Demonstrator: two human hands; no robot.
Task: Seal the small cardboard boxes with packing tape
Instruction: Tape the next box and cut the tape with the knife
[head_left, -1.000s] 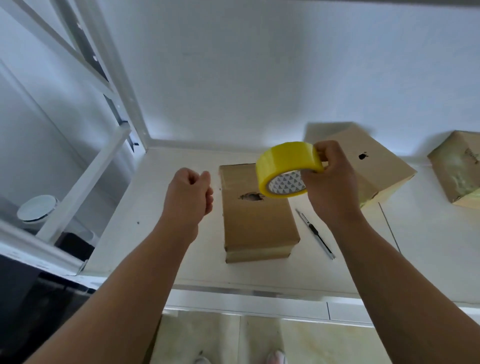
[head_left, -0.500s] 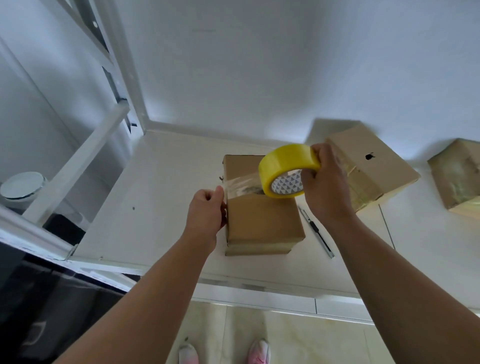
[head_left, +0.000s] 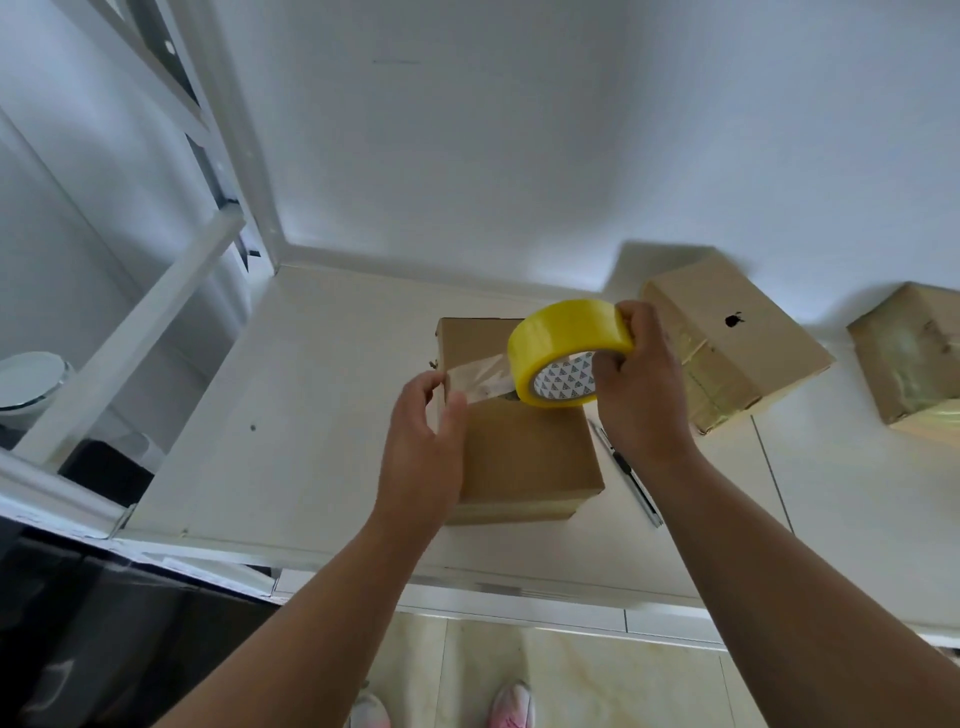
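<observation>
Yellow packing tape roll (head_left: 569, 353) held just above a closed cardboard box (head_left: 530, 452) on a white bench (head_left: 322, 415) — the person's right hand (head_left: 639, 395) has its grip curled round the roll, with fingers over the outer face and at the patterned core. A clear strip of tape (head_left: 480, 376) runs from the roll leftward across the box top to the left hand (head_left: 423, 447), whose grip pinches the free end between thumb and fingers at the box's upper left edge. The box lies flat near the bench's front edge, its contents hidden. A slim cutter (head_left: 631, 475) lies on the bench just right of it, partly under the right wrist. Nearer the wall, a second box (head_left: 727, 343) sits turned at an angle, banded with clear tape and bearing a small black mark. A third box (head_left: 914, 353), also wrapped in tape, sits apart at the right edge. Both are closed — what they hold cannot be seen.
</observation>
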